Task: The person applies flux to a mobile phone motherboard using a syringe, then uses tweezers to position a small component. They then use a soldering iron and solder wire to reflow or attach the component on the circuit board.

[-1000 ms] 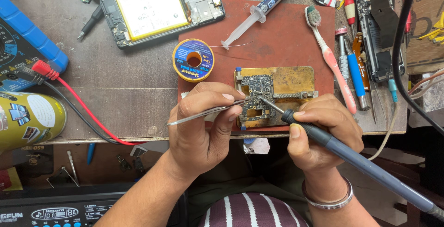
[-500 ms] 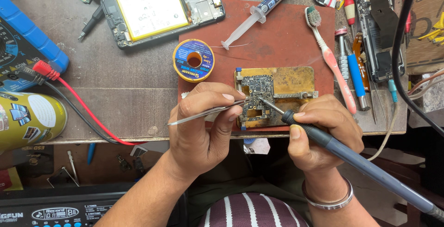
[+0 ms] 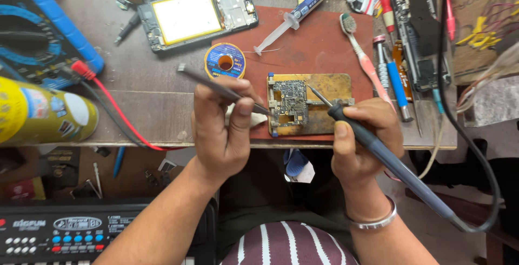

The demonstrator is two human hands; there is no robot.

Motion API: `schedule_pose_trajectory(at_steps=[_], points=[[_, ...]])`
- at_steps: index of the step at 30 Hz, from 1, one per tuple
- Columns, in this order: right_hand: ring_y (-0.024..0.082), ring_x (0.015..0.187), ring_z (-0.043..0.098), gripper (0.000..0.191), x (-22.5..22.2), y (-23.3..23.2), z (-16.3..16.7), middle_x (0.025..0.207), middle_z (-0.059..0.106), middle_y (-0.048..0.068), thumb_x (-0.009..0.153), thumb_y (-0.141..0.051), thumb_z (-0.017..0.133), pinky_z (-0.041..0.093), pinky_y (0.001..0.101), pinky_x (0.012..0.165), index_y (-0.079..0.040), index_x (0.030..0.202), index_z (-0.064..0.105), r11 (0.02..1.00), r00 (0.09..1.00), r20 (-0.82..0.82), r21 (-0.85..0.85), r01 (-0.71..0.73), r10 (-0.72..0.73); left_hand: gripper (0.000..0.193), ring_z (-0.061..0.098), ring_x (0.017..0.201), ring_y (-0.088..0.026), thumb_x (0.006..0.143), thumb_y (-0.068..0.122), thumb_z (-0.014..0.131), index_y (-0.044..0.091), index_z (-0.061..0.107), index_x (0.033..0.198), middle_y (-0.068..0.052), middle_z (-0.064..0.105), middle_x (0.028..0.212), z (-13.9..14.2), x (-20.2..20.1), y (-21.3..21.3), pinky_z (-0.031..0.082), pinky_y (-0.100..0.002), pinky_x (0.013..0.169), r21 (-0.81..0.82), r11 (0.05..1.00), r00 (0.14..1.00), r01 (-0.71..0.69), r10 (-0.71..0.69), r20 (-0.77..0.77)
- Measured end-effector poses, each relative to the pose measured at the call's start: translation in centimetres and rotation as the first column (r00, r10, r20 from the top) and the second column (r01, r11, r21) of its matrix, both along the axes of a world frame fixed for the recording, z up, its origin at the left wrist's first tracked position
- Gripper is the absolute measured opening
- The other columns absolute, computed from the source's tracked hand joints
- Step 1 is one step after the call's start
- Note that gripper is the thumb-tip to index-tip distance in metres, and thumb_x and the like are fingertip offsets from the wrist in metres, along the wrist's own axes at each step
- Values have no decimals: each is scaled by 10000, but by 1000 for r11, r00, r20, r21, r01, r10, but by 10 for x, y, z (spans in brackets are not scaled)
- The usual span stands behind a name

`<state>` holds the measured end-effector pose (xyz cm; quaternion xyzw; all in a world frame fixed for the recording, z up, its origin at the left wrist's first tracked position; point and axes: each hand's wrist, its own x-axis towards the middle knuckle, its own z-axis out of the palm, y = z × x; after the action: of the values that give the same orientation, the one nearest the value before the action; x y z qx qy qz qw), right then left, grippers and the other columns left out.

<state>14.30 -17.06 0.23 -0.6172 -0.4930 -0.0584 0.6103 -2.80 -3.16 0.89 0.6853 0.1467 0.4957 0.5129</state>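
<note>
My left hand (image 3: 224, 127) grips metal tweezers (image 3: 216, 85) whose tips reach the left side of a small green circuit board (image 3: 292, 102). The board lies in a brass-coloured holder (image 3: 335, 85) on a dark red mat (image 3: 319, 49). My right hand (image 3: 365, 141) grips a soldering iron (image 3: 389, 159) with a dark blue-grey handle. Its thin metal tip (image 3: 316, 95) touches or hovers just over the board's upper right corner. A steel bangle (image 3: 373, 219) sits on my right wrist.
A solder wire spool (image 3: 225, 61), syringe (image 3: 294, 15), toothbrush (image 3: 365, 59) and opened phone (image 3: 194, 14) lie beyond the board. Screwdrivers (image 3: 397, 78) lie at right. A yellow spray can (image 3: 46, 115), multimeter (image 3: 38, 38) with red lead (image 3: 116, 116) sit left; a keyboard (image 3: 81, 230) sits below.
My left hand has turned the tweezers, so their back end now points up-left instead of left. The soldering iron's tip has stayed at the board. The view has shifted slightly.
</note>
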Motion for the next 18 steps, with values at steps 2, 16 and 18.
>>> schedule_pose_trajectory(at_steps=[2, 16, 18], points=[[190, 898, 586, 203, -1, -5, 1, 990, 607, 100, 1007, -139, 707, 491, 285, 838, -5, 1129, 615, 1000, 1000, -5, 10, -4, 4, 113, 531, 793, -71, 1182, 134, 494, 37, 461, 1228, -34, 544, 920, 1, -1, -4, 468, -211, 703, -38, 999, 1000, -12, 13, 17], [142, 852, 630, 347, -16, -60, 31, 1042, 658, 107, 1072, -246, 655, 600, 364, 871, -16, 1314, 559, 916, 763, -545, 370, -155, 349, 206, 372, 646, -28, 1161, 253, 427, 73, 479, 1075, 45, 436, 771, 18, -3, -24, 334, -218, 565, -128, 992, 1000, -2, 2, 6], [153, 830, 637, 281, -22, -73, 38, 987, 658, 102, 1086, -214, 639, 600, 420, 940, -1, 1258, 575, 941, 722, -617, 305, -147, 313, 206, 404, 611, -38, 1152, 252, 430, 72, 481, 1064, 28, 469, 749, 24, -3, -26, 356, -237, 539, -121, 991, 998, -48, 44, -35]])
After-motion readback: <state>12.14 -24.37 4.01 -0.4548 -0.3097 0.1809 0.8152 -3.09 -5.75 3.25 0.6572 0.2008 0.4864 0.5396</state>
